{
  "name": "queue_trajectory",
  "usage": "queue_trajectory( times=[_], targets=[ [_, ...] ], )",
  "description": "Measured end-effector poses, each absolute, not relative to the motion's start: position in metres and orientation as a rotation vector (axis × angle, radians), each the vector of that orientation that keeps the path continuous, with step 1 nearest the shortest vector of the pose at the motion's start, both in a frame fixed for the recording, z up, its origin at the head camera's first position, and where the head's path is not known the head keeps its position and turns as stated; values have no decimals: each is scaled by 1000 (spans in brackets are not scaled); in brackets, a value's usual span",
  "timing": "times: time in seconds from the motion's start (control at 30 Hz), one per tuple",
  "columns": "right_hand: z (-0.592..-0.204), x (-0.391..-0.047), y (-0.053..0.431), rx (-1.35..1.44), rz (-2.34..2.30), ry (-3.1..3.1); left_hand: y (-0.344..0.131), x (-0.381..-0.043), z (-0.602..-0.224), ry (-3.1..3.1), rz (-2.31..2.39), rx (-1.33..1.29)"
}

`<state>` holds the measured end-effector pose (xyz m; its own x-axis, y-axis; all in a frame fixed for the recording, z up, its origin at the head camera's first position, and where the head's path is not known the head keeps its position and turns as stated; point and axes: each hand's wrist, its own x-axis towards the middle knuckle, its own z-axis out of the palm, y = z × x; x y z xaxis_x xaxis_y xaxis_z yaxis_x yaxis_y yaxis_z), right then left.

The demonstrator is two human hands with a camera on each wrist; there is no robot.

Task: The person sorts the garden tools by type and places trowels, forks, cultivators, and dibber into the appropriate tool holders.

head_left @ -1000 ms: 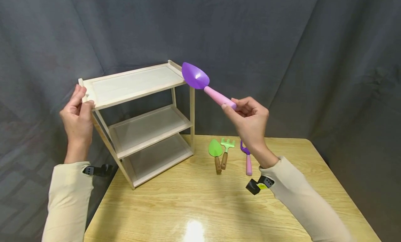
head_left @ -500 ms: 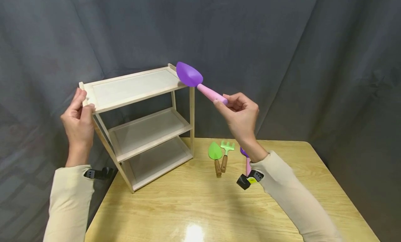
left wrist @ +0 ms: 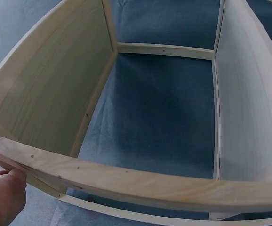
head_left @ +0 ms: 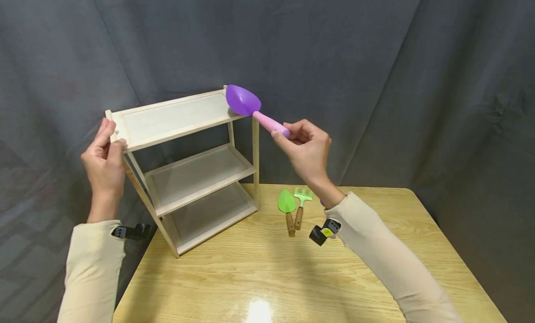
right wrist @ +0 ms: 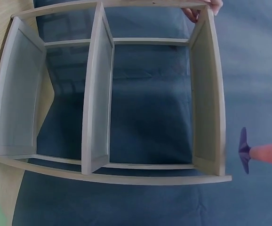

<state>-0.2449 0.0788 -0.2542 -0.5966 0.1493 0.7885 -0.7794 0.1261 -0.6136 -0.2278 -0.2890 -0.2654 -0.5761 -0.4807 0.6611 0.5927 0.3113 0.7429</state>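
Note:
A toy trowel with a purple blade (head_left: 243,100) and pink handle is pinched near the handle's end by my right hand (head_left: 309,148). Its blade overlaps the top right corner of a pale wooden three-tier shelf (head_left: 175,116) in the head view. The right wrist view shows the purple blade (right wrist: 244,150) beyond the top tier's edge. My left hand (head_left: 104,167) grips the left end of the top tier, thumb in front. In the left wrist view, curled fingers (left wrist: 9,183) lie at the frame's wooden side.
On the wooden table (head_left: 234,281), right of the shelf, lie a green toy trowel (head_left: 287,201) and a green toy rake (head_left: 303,195), both with brown handles. A purple and pink tool is mostly hidden behind the right forearm. Dark grey curtains (head_left: 317,44) hang behind.
My right hand has carried the purple trowel leftward, from beside the shelf to over its top right corner. My left hand keeps its hold on the top tier.

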Motion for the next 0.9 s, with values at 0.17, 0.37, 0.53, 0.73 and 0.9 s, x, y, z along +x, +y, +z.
queue_trajectory(
  times=[0.17, 0.37, 0.53, 0.73, 0.9],
  targets=[
    [-253, -249, 74, 650, 1545, -1662, -288, -229, -266, -1661, -1433, -101],
    [-249, -253, 71, 683, 1501, -1680, -288, -228, -266, -1679, -1420, -99],
    [-245, -258, 67, 660, 1512, -1685, -287, -229, -265, -1648, -1437, -110],
    [-244, -262, 62, 598, 1550, -1705, -288, -230, -266, -1663, -1423, -102],
    [-233, -249, 54, 581, 1546, -1705, -289, -229, -267, -1687, -1408, -88]
  ],
)
